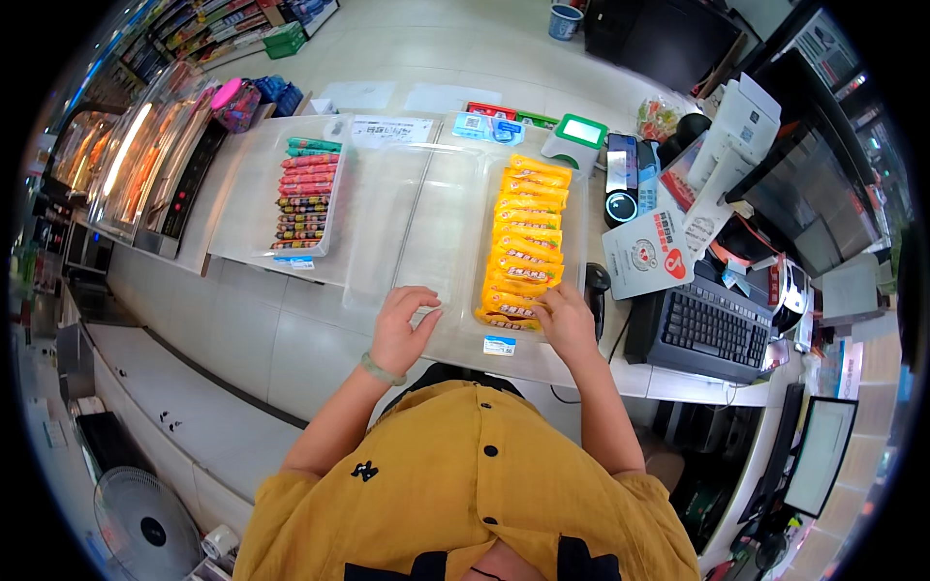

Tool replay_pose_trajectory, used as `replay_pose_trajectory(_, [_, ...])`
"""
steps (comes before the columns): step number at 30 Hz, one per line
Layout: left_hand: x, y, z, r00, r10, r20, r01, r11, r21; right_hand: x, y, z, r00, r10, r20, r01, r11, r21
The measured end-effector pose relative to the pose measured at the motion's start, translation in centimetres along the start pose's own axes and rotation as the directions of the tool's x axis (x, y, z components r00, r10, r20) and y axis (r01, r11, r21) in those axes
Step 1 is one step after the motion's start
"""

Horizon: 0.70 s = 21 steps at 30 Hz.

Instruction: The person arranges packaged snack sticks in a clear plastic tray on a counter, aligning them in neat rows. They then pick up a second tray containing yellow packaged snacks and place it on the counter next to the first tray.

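Yellow snack packets (529,243) lie overlapped in a long row inside a clear plastic bin (577,218) in front of me. My right hand (570,319) reaches over the bin's near right corner, its curled fingers touching the ends of the lowest packets; whether they pinch one is hidden. Left of the bin, a clear plastic lid (447,181) or shallow tray lies flat on the counter. My left hand (403,327) hovers by its near edge, thumb and fingers apart and holding nothing. A price tag (499,345) sits at the bin's front.
Another clear bin (330,218) holds green, pink and dark-wrapped sticks. Farther left stands a lit food warmer (145,167). On the right are a handheld scanner (597,290), a keyboard (716,323), a sign card (645,254) and a green-and-white device (577,138). The counter's front edge (450,363) runs before me.
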State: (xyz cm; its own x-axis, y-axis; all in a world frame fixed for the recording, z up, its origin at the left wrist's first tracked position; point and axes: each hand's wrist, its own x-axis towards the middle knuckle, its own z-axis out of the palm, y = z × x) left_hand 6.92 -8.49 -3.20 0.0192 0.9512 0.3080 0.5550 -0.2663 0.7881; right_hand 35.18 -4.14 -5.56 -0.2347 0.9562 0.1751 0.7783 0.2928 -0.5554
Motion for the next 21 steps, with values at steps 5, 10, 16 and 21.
replay_pose_trajectory(5, [-2.9, -0.1, -1.0, 0.990, -0.103, -0.093, 0.103, 0.995, -0.002, -0.2, -0.6, -1.0, 0.995, -0.023, -0.097, 0.027, 0.999, 0.031])
replay_pose_trajectory(10, [-3.4, 0.7, -0.3, 0.958, -0.266, -0.104, 0.247, 0.955, -0.162, -0.1, 2.5, 0.2, 0.943, 0.155, -0.295, -0.150, 0.988, 0.039])
replay_pose_trajectory(16, [1.8, 1.5, 3.5, 0.963, -0.263, 0.059, 0.269, 0.952, -0.147, 3.1, 6.8, 1.8, 0.871, 0.490, 0.036, -0.484, 0.841, 0.241])
replay_pose_trajectory(21, [1.5, 0.4, 3.2, 0.971, -0.146, -0.192, 0.152, 0.988, 0.014, 3.9, 7.6, 2.3, 0.832, 0.530, 0.164, -0.551, 0.753, 0.361])
